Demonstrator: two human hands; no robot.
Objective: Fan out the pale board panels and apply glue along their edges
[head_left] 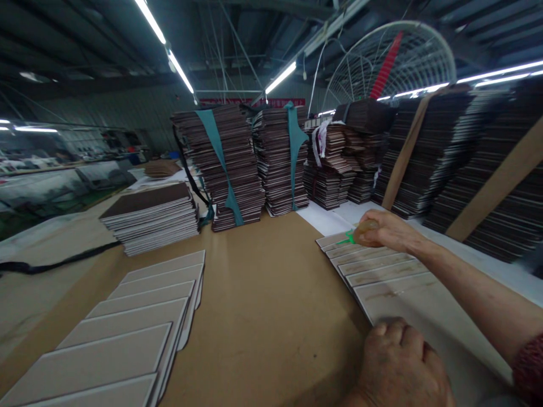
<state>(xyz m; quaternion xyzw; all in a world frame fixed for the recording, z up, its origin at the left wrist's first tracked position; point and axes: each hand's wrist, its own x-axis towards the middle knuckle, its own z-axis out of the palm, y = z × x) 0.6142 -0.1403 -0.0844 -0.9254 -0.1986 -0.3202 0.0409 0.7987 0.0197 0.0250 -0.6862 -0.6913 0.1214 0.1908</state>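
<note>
My right hand (392, 230) is closed around a yellowish squeeze bottle (365, 232) with a green nozzle. The nozzle points left over the far end of a fanned row of flat beige panels (394, 268) with pale edges. Wet, brownish glue-like streaks run across several of these panels. My left hand (403, 364) rests on the nearest panel by its left edge, back of the hand up. Its fingers are curled in, and whatever may be under them is hidden.
A second fanned row of beige panels (123, 328) lies left on the brown tabletop (263, 294). Behind it sits a low dark stack (153, 215). Tall stacks tied with teal strips (220, 164) stand at the back, more stacks (428, 147) at right. A caged fan (394, 62) rises behind.
</note>
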